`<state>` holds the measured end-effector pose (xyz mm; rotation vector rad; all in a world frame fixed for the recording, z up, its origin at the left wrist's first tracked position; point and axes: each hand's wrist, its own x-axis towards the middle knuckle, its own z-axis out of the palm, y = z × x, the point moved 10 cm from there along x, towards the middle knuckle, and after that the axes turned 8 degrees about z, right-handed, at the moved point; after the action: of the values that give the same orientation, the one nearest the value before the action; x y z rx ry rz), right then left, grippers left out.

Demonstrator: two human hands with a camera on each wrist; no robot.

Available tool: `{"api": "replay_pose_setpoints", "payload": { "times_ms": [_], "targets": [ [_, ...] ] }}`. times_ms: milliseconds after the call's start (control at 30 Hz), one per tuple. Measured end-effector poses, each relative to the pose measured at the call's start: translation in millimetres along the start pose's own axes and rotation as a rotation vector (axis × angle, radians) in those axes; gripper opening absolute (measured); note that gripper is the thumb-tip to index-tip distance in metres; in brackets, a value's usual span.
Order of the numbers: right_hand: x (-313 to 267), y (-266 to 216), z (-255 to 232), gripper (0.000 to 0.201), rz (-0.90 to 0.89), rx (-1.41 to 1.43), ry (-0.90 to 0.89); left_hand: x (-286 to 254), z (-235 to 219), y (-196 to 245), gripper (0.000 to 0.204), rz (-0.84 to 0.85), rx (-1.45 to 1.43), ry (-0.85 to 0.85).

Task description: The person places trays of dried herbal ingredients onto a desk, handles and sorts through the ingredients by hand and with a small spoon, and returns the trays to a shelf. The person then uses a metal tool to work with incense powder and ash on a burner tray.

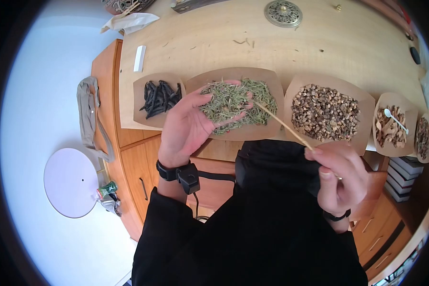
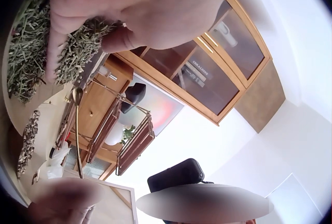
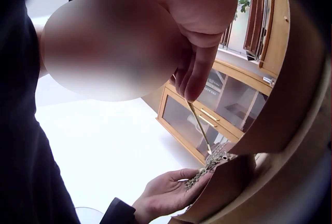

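Note:
Palm up, my left hand point(image 1: 188, 124) carries a heap of dried green herb point(image 1: 224, 102), its fingers extended beneath. The hand is over a brown paper tray point(image 1: 198, 78) that holds more of the same herb point(image 1: 264, 93). My right hand point(image 1: 341, 174) pinches the handle of a long, thin brass spoon point(image 1: 287, 126). The spoon slants toward the left hand, and its small bowl point(image 2: 78, 96) shows close to the herb in the left wrist view. Parts of the left fingers are hidden under the herb.
Left of the herb stands a tray of black pods point(image 1: 159, 98). To the right are trays of brown chips point(image 1: 326, 112) and pale slices with a white spoon point(image 1: 396, 121). A pierced metal lid point(image 1: 283, 13) and a white block point(image 1: 139, 58) lie on the table point(image 1: 214, 33).

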<state>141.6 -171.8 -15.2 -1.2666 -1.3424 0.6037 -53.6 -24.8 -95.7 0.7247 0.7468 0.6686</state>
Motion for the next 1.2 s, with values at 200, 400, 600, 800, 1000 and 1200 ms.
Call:
{"api": "replay_pose_setpoints", "payload": {
  "times_ms": [200,400,600,800,1000,1200],
  "targets": [
    [4.3,2.7,36.3,0.025,0.056,0.17,-0.052,0.4,-4.7,-6.2,0.071,-0.037,-0.157,0.002],
    [2.8,25.4,55.1,0.022,0.216,0.272,-0.004,-1.0,-2.1,-2.7,0.075,-0.011,-0.35,0.012],
    [-2.3,42.4,46.4,0.02,0.315,0.351,0.064,-3.5,1.4,-2.8,0.078,-0.052,-0.377,-0.047],
    [-3.3,44.1,30.6,0.019,0.306,0.29,0.123,-4.5,-8.2,-3.5,0.077,-0.025,-0.335,0.068],
    [-8.7,41.8,14.5,0.018,0.298,0.236,0.207,-6.4,-7.7,-3.7,0.076,-0.037,-0.34,-0.001],
    [2.4,23.9,37.8,0.019,0.2,0.25,-0.01,-4.8,-5.9,-4.9,0.078,-0.026,-0.376,0.011]
  ]
}}
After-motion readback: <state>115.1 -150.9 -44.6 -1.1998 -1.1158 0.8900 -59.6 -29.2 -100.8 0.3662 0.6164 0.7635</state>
